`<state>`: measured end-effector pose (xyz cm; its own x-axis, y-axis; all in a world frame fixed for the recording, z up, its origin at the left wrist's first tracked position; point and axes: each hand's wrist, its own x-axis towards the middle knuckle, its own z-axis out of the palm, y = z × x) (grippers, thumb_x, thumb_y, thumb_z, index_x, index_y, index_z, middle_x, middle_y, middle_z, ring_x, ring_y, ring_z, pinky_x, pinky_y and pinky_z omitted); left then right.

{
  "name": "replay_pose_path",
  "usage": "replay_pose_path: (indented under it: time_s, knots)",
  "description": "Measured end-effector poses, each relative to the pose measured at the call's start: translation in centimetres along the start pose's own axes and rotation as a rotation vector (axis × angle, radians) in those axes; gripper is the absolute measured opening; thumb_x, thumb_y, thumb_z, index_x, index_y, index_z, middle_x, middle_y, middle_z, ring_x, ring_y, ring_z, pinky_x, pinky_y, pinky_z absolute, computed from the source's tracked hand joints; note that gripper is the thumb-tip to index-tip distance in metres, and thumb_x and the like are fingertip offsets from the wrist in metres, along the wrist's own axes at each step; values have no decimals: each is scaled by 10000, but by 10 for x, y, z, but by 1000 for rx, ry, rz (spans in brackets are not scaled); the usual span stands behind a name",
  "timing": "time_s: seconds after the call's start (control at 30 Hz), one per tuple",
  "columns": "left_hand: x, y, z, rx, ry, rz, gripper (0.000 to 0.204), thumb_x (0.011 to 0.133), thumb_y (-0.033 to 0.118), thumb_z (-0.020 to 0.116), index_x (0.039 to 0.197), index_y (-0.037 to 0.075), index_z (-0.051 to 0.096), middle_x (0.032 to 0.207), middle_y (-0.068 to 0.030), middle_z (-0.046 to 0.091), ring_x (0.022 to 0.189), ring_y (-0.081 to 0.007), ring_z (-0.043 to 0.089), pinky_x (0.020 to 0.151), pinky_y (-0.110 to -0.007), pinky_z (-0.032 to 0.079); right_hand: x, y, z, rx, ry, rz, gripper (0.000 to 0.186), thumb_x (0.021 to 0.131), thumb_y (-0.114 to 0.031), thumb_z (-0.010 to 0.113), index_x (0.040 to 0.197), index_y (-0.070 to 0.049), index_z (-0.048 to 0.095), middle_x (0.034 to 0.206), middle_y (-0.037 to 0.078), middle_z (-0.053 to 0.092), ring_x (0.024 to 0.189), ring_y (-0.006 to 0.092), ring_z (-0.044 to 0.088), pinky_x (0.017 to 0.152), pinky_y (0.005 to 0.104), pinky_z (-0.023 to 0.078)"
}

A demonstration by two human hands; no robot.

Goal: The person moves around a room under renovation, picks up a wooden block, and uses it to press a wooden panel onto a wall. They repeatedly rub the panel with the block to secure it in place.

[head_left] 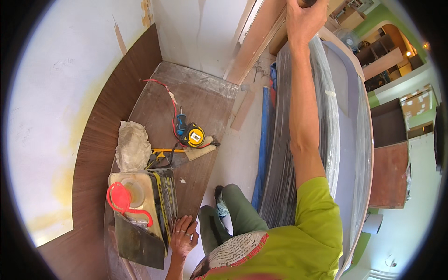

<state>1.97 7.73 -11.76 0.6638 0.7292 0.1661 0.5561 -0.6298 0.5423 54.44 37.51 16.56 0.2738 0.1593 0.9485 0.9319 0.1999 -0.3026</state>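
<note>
My right hand point(304, 16) reaches to the top edge, closed on a dark object point(308, 3) I cannot make out, beside wooden trim point(255, 56). My left hand point(184, 233) rests at the edge of a brown wooden board point(198, 182), fingers slightly bent and apart, beside a metal can point(140, 214) with a red spout cap point(120, 198). On the board lie a yellow tape measure point(193, 135), a blue-handled tool point(181, 122) with red cord, a pencil point(170, 150) and crumpled pale material point(133, 144).
A white wall point(42, 116) with brown panelling stands left. Tall plastic-wrapped panels point(275, 158) and a blue strip point(261, 149) stand right, behind my arm. My legs are below, near loose wood point(242, 109). Cabinets point(387, 172) and a fan point(347, 37) appear at far right.
</note>
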Motion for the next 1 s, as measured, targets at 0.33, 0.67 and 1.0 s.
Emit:
replay_pose_path:
  time_s: [0.33, 0.67, 1.0]
  knots:
    - [-3, -2, 1, 5, -15, -16, 363, 789, 24, 720, 1129, 148, 715, 1305, -74, 671, 1247, -291, 619, 1064, -476, 483, -134, 24, 13, -52, 103, -197, 903, 817, -153, 859, 1519, 124, 362, 1524, 285, 488, 1395, 387, 515, 1119, 393, 433]
    - [-3, -4, 4, 53, -14, 1, 344, 777, 53, 734, 1102, 166, 728, 1282, -44, 680, 1212, -264, 638, 1030, -462, 518, -53, 14, 8, -9, 94, 25, 824, 891, -131, 763, 1599, -47, 350, 1388, 281, 600, 1193, 365, 635, 973, 397, 503]
    - [-4, -2, 7, 44, 48, 12, 387, 748, 48, 766, 1111, 174, 722, 1274, -53, 676, 1213, -283, 634, 1044, -478, 487, -146, 37, 11, -75, 178, -188, 862, 860, -179, 805, 1587, -58, 358, 1325, 258, 634, 1135, 374, 667, 932, 436, 536]
